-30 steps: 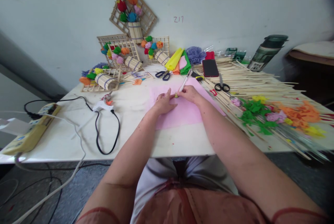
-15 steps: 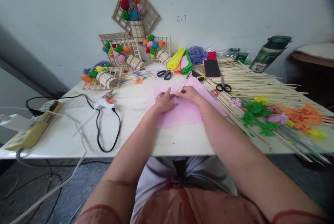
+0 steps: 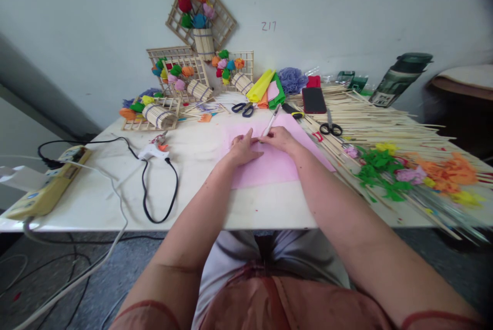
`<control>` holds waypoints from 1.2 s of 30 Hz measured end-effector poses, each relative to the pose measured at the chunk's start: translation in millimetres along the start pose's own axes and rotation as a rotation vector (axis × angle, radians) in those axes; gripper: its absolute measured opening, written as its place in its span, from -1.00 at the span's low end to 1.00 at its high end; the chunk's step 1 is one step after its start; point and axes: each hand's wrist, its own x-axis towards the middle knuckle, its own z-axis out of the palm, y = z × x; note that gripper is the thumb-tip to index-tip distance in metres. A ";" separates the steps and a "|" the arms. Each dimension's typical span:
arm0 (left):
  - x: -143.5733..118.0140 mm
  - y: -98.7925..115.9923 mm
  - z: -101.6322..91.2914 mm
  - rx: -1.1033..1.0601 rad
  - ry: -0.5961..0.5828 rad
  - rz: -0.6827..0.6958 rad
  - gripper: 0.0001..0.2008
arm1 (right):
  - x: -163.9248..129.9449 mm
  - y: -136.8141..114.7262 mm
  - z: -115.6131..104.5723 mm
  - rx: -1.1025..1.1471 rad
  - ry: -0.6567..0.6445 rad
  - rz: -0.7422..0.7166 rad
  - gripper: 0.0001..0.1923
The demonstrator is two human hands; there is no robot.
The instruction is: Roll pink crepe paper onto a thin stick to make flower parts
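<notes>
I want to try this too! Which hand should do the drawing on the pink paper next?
Probably the right hand: it already holds the pen, with the tip down by the pink paper. The left hand lies flat on the sheet, well placed to hold it steady.

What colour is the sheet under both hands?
Light pink sheet, seen clearly in the head view.

Lighting: bright, even, diffuse; soft shadows only, no glare on white table [image 3: 96, 201]. Wide-angle distortion w/ bent edges, dark vignette at corners. Centre sharp; stick pile [image 3: 442, 201] at right edge smeared, blurry.
</notes>
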 end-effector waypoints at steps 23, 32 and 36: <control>1.6 0.1 0.3 -0.010 0.025 0.038 -0.16 | -5.1 2.6 -8.8 0.089 0.138 -0.094 -0.74; 4.5 -0.3 -0.3 -0.126 0.113 0.045 -0.18 | -7.3 0.5 -10.2 -0.039 0.062 -0.090 -0.66; 5.3 0.3 -0.3 -0.174 0.160 0.039 -0.24 | -7.3 1.6 -9.3 -0.059 0.078 -0.099 -0.65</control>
